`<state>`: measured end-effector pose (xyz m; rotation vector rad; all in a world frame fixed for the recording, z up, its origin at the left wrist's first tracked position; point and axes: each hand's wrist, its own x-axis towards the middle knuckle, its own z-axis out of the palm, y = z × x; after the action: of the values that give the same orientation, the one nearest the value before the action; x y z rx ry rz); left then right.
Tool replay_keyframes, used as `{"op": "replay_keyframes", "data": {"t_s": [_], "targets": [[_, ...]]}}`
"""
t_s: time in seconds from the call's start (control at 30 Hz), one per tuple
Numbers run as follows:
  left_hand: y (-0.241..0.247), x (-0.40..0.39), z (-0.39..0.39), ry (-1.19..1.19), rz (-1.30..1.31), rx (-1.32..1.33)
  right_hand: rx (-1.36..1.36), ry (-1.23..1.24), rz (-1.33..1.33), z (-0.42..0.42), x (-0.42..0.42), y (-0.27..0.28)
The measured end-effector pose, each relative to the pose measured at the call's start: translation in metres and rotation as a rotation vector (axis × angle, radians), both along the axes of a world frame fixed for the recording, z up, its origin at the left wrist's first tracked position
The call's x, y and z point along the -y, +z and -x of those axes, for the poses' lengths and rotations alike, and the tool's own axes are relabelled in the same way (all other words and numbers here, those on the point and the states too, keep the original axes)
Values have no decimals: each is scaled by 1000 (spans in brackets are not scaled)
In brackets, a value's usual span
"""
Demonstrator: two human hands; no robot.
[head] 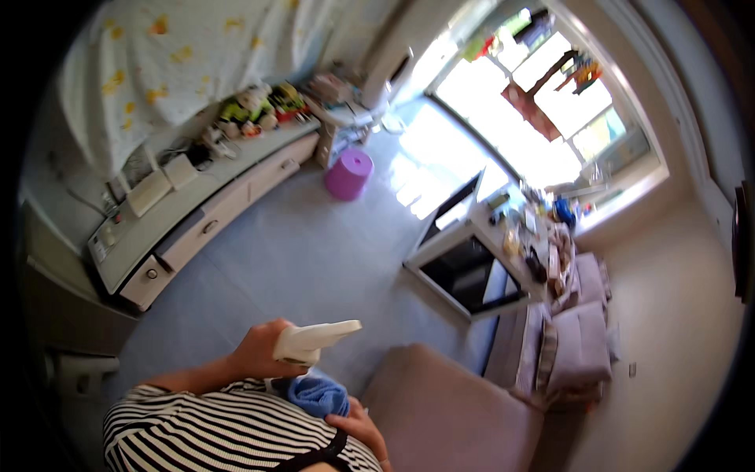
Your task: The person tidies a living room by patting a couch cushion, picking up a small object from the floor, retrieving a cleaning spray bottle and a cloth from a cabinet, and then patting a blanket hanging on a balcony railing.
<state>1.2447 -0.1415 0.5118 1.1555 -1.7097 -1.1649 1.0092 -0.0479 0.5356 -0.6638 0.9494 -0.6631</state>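
My left hand [259, 351] is closed around a white plastic object [315, 342], whose narrow end points to the right; its exact kind cannot be told. Close to my striped shirt, my right hand [360, 428] holds a bunched blue cloth [318, 396], with the fingers partly hidden behind it. The cloth is just below the white object. Both are near my chest, above the grey floor.
A low drawer cabinet [236, 206] with a router [148, 192] and plush toys [250, 106] runs along the left. Ahead stands a purple stool [350, 174]. To the right are a cluttered table with a white frame [433, 289], a sofa [513, 348] and a brown upholstered seat [448, 413].
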Motion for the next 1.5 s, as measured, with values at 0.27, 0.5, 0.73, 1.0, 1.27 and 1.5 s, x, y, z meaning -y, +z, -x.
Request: {"op": "replay_keyframes", "data": {"t_s": [0.27, 0.5, 0.73, 1.0, 1.27, 1.5], "targets": [[13, 157, 97, -266, 136, -81, -131, -221, 40, 51, 123, -10], [12, 278, 173, -40, 29, 70, 52, -286, 149, 144, 268, -68], [19, 381, 197, 275, -48, 70, 366, -122, -3, 189, 451, -42], [-9, 565, 241, 364, -222, -185, 395, -107, -30, 222, 652, -38], [13, 835, 335, -71, 112, 10, 375, -549, 63, 303, 827, -25], [23, 991, 424, -92, 245, -91, 440, -692, 140, 381, 929, -48]]}}
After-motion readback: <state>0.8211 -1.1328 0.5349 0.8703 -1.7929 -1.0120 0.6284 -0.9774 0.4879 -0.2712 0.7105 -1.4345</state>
